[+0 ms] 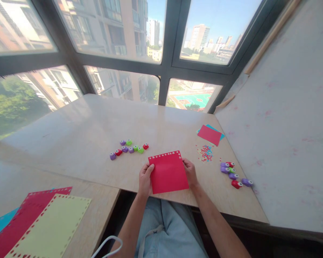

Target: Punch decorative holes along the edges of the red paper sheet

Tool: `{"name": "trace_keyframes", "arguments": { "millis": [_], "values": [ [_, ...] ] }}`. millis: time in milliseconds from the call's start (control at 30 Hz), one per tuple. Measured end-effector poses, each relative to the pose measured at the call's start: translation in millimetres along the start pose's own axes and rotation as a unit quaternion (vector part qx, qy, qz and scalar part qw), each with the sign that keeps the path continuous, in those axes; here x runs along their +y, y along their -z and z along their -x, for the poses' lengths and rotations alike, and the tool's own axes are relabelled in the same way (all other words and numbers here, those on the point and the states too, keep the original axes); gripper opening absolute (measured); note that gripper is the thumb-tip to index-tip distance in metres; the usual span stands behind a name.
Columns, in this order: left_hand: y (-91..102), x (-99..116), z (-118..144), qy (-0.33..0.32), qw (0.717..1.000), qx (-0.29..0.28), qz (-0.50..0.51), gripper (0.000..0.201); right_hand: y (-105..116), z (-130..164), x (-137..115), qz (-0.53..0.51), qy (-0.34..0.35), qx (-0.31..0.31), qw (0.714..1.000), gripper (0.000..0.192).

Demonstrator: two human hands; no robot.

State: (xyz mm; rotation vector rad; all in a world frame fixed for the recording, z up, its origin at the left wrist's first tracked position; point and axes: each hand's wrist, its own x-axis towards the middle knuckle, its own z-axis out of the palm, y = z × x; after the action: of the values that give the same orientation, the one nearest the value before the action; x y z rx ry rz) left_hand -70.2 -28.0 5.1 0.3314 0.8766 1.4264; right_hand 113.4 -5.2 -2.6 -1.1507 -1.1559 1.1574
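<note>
Both my hands hold a red sheet of paper (169, 173) just above the near edge of the table. A row of small punched shapes runs along its top edge. My left hand (145, 178) pinches the left side, thumb on top. At the right side my right hand (190, 172) grips the sheet, its fingers partly hidden behind the paper. Beyond the sheet, to the left, lie several small craft punches (131, 149) in purple, green and red. More craft punches (233, 175) sit to the right, close to the wall.
Loose punched confetti (206, 153) lies right of the sheet, with red and blue paper (210, 135) behind it. At the lower left, a yellow sheet with punched edges (52, 224) overlaps red and blue ones. Windows (161, 53) border the table (78, 125); a white cable (110, 239) is near my left arm.
</note>
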Motion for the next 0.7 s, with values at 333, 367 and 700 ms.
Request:
{"name": "trace_keyframes", "arguments": {
  "millis": [333, 367, 700],
  "values": [
    [-0.3, -4, -2, -0.024, 0.999, 0.001, -0.048, 0.035, 22, 34, 6, -0.153, -0.049, -0.062, 0.985, 0.048],
    [0.9, -6, -2, -0.027, 0.998, -0.006, -0.056, 0.034, 22, 35, 6, -0.144, -0.049, -0.066, 0.986, 0.044],
    [2.6, -10, 2, -0.064, 0.972, -0.100, -0.202, 0.029, 29, 42, 7, 0.084, -0.006, 0.026, 0.996, 0.036]
  ]
}}
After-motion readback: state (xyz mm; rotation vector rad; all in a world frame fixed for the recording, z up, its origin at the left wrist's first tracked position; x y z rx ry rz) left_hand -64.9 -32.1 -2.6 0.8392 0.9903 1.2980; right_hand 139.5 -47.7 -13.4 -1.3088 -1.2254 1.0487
